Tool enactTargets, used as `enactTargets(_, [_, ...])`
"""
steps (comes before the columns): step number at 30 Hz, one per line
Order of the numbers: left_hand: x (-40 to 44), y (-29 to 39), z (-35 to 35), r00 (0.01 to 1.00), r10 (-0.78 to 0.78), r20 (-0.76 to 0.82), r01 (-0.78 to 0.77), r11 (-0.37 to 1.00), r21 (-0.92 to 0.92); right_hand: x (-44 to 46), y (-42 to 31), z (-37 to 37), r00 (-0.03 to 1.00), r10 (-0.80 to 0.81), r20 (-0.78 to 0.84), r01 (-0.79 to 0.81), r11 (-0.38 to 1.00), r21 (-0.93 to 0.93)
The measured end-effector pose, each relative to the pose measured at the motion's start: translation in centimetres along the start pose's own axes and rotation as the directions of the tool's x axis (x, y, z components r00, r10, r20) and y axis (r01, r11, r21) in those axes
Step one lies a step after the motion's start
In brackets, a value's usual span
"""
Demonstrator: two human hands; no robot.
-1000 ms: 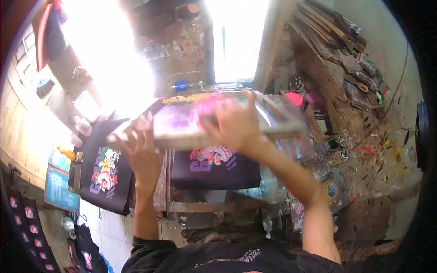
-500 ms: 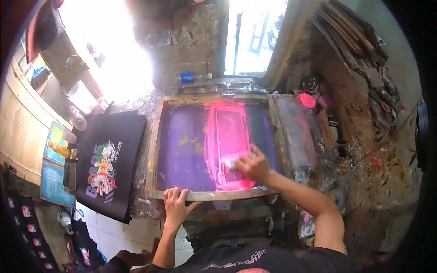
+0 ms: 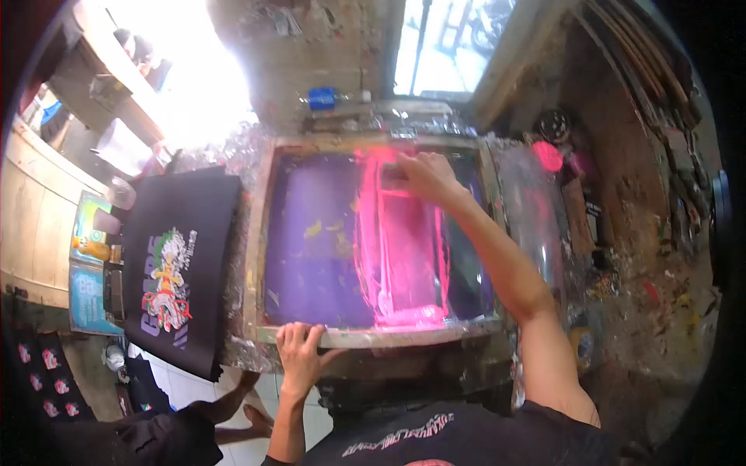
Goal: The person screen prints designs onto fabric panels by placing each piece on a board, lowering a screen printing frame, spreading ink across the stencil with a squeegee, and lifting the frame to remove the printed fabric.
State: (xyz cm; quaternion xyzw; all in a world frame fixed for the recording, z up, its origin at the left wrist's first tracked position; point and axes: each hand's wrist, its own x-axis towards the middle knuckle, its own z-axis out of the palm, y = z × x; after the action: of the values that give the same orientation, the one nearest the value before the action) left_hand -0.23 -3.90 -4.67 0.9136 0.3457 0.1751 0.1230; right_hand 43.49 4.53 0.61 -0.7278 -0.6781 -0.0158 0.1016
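A wooden-framed printing screen (image 3: 311,256) lies flat before me, its mesh purple with a band of wet pink ink (image 3: 412,264) running from back to front. My left hand (image 3: 299,349) is closed over the frame's front rail, left of the middle, fingers on top and thumb out to the side. Near the back of the mesh, my right hand (image 3: 426,180) is closed around a squeegee (image 3: 393,175), which is blurred and mostly covered by the fingers. Pink ink is piled thickest along the front end of the band.
Left of the screen lies a black printed cloth (image 3: 183,264). Behind the frame is a plastic bottle with a blue label (image 3: 322,98). A pink round object (image 3: 547,156) sits at the right. Another person's legs (image 3: 225,412) show at the lower left.
My right hand has pushed the squeegee from near the front of the mesh to its back end. My left hand stays on the front rail. The whole view has shifted slightly.
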Motion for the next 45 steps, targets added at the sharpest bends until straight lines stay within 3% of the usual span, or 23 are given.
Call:
enactTargets(5, [0.6, 0.8, -1.0, 1.000, 0.011, -0.025, -0.012, 1.000, -0.012, -12.6, -8.4, -1.7, 1.000, -0.004, 0.021, 0.001, 0.991, 0.137])
enactTargets(9, [1.0, 1.3, -2.3, 1.000, 0.028, 0.004, -0.028, 0.998, -0.052, -20.8, -12.8, -0.5, 0.999, -0.018, 0.031, 0.015, 0.996, 0.086])
enactTargets(11, [1.4, 1.8, -3.2, 0.995, 0.091, -0.033, -0.091, 0.996, -0.021, -22.1, -13.9, -1.2, 0.988, -0.116, -0.106, 0.113, 0.993, -0.035])
enactTargets(13, [1.7, 1.6, -3.5, 0.994, 0.111, 0.005, -0.111, 0.994, -0.009, -22.6, -14.9, -2.9, 0.997, -0.062, -0.038, 0.061, 0.998, -0.025])
enactTargets(15, [2.8, 1.2, -5.2, 0.986, 0.154, -0.060, -0.153, 0.988, 0.022, -22.9, -16.2, -4.8, 0.919, -0.043, -0.391, -0.013, 0.990, -0.140])
enactTargets(17, [4.8, 1.1, -8.3, 0.978, 0.207, 0.011, -0.207, 0.977, 0.045, -22.4, -17.7, -5.7, 0.884, 0.139, -0.445, -0.190, 0.979, -0.071])
enactTargets(19, [8.1, 1.5, -12.5, 0.951, 0.306, -0.032, -0.300, 0.946, 0.125, -20.6, -17.9, -9.2, 0.847, 0.077, -0.527, -0.149, 0.984, -0.096])
enactTargets(21, [10.7, 4.0, -16.8, 0.950, 0.259, -0.175, -0.243, 0.964, 0.107, -17.2, -16.6, -14.3, 0.806, 0.011, -0.592, -0.127, 0.980, -0.154])
enactTargets(22, [11.9, 5.2, -17.0, 0.809, 0.357, -0.468, -0.278, 0.932, 0.231, -15.1, -15.9, -16.4, 0.772, -0.018, -0.636, -0.070, 0.991, -0.112])
enactTargets(23, [12.8, 6.1, -17.1, 0.562, 0.459, -0.689, -0.272, 0.888, 0.370, -13.1, -15.0, -18.8, 0.795, -0.059, -0.604, -0.057, 0.984, -0.171])
enactTargets(24, [12.9, 4.2, -14.0, 0.446, 0.469, -0.762, -0.369, 0.872, 0.321, -11.5, -15.1, -21.4, 0.870, 0.070, -0.488, -0.167, 0.973, -0.158])
enactTargets(26, [10.9, 4.7, -9.7, 0.807, 0.491, -0.327, -0.479, 0.869, 0.124, -8.1, -13.0, -24.7, 0.900, 0.050, -0.434, -0.121, 0.983, -0.138])
enactTargets(27, [10.1, 5.7, -8.5, 0.917, 0.397, 0.028, -0.389, 0.909, -0.150, -7.1, -12.5, -25.8, 0.910, 0.037, -0.412, -0.100, 0.986, -0.132])
enactTargets(29, [8.3, 1.8, -1.0, 0.881, 0.416, 0.226, -0.389, 0.908, -0.155, -5.3, -11.9, -28.1, 0.922, 0.081, -0.378, -0.123, 0.989, -0.086])
enactTargets(30, [8.2, 1.5, -0.8, 0.816, 0.371, 0.444, -0.328, 0.929, -0.173, -4.5, -11.6, -29.1, 0.919, 0.140, -0.369, -0.171, 0.984, -0.051])
enactTargets(31, [7.7, 0.7, 0.6, 0.857, 0.389, 0.338, -0.325, 0.917, -0.233, -3.5, -11.0, -29.8, 0.910, 0.130, -0.393, -0.164, 0.985, -0.054])
enactTargets(34, [7.2, 0.7, 0.4, 0.882, 0.310, 0.356, -0.291, 0.951, -0.109, -1.4, -9.4, -30.3, 0.912, 0.099, -0.397, -0.098, 0.995, 0.024])
enactTargets(36, [7.0, 2.7, -1.8, 0.911, 0.343, 0.231, -0.324, 0.939, -0.116, 0.7, -8.2, -31.6, 0.945, -0.049, -0.324, 0.111, 0.978, 0.177])
enactTargets(38, [6.8, 1.5, -0.5, 0.910, 0.351, 0.222, -0.327, 0.935, -0.141, 4.0, -5.2, -31.3, 0.955, -0.110, -0.277, 0.155, 0.977, 0.148])
enactTargets(40, [6.5, -0.2, 1.3, 0.884, 0.404, 0.235, -0.369, 0.912, -0.178, 4.3, -5.8, -32.2, 0.977, -0.033, -0.212, 0.058, 0.992, 0.112])
enactTargets(41, [6.6, -0.2, 0.8, 0.855, 0.483, 0.186, -0.483, 0.874, -0.050, 4.5, -5.9, -32.4, 0.977, 0.001, -0.212, 0.022, 0.994, 0.108])
enactTargets(43, [5.7, 1.8, -1.2, 0.887, 0.456, -0.074, -0.440, 0.882, 0.168, 4.2, -5.7, -32.9, 0.961, 0.125, -0.246, -0.094, 0.987, 0.132])
enactTargets(45, [2.9, 0.1, -2.1, 0.922, 0.318, -0.222, -0.272, 0.938, 0.213, 3.7, -6.4, -33.6, 0.954, 0.188, -0.235, -0.164, 0.980, 0.116])
